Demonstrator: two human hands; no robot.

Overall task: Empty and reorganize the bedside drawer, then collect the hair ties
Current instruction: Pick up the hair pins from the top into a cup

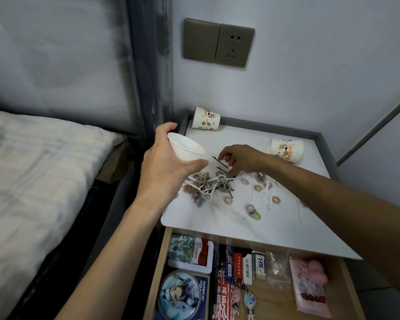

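My left hand (165, 162) grips a white paper cup (186, 147), tilted with its mouth toward me, above the left edge of the bedside table (286, 227). Over a heap of small pastel hair ties (200, 181), black bobby pins (221, 162) and white plastic pieces (208, 192), my right hand (240, 158) reaches down with curled fingers. Whether its fingertips pinch anything I cannot tell. More hair ties (252, 210) lie scattered across the white top. Below, the wooden drawer (156, 273) stands open.
Two printed paper cups lie on their sides, one at the back left (206, 118) and one at the back right (286, 150). The drawer holds cards, a round badge (180, 294), keychains, an eraser and a pink packet (310, 287). A bed (32, 169) is on the left.
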